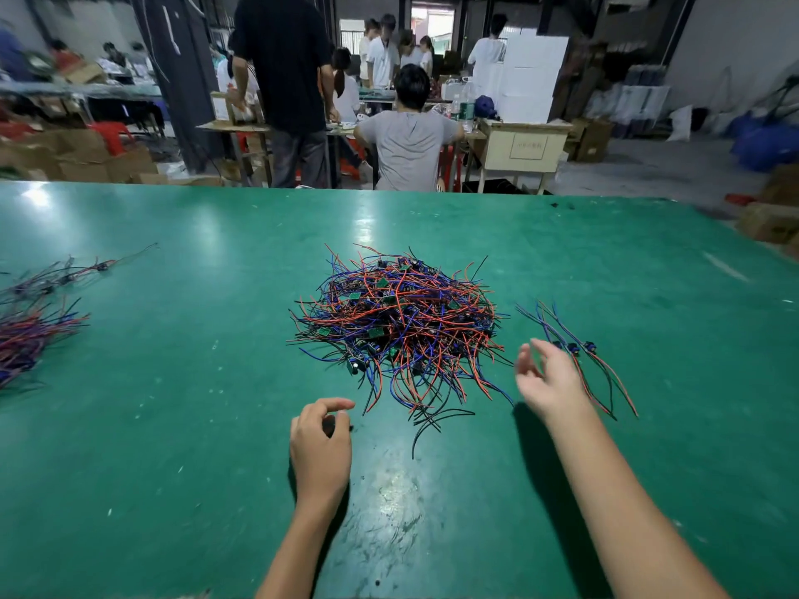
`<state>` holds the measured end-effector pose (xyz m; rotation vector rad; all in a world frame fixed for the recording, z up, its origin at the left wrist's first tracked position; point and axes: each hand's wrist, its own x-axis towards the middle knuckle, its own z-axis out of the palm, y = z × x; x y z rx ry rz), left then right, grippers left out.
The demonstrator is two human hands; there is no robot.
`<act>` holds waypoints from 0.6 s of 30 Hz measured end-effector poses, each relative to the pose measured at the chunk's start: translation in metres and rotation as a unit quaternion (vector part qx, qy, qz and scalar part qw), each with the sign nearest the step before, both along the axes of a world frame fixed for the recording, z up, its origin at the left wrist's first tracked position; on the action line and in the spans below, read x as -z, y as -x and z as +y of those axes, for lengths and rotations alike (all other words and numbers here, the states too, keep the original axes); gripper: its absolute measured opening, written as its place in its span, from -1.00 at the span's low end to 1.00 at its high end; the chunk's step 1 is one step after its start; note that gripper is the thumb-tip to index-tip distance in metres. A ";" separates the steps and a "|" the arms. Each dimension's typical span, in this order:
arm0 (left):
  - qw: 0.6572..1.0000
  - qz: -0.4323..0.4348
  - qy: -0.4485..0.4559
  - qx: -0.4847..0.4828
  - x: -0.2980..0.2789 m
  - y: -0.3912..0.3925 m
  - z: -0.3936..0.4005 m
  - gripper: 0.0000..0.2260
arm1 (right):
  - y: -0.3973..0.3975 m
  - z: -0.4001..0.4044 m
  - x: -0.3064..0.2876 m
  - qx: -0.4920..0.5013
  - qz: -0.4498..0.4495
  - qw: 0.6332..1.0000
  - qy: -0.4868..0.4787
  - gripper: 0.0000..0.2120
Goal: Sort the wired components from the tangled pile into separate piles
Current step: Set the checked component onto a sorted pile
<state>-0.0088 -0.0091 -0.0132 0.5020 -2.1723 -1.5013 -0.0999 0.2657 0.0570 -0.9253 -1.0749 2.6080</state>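
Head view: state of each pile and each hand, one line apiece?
tangled pile: heaped, untouched
right small pile: few components laid out beside the right hand
left pile: wires roughly aligned
left hand: fingers curled, empty
right hand: open, empty

The light comes from above and is fairly bright on the green table point(173, 425). White shiny spots sit on the table far past the hands and on the far left corner, and a duller shine lies between the two arms. Each arm drops a dark shadow on its left side. The right hand point(549, 382) looks a little smeared at the fingertips; the left hand point(320, 443) looks sharper. The room behind the table is dimmer and soft, with a bright doorway far back. The table edge bends and things stretch near the picture's sides.
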 end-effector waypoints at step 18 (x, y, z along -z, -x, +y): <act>1.000 -0.011 0.004 0.028 -0.002 -0.006 0.002 -0.72 | -0.025 -0.047 0.024 -0.128 -0.008 0.886 -0.446 -0.74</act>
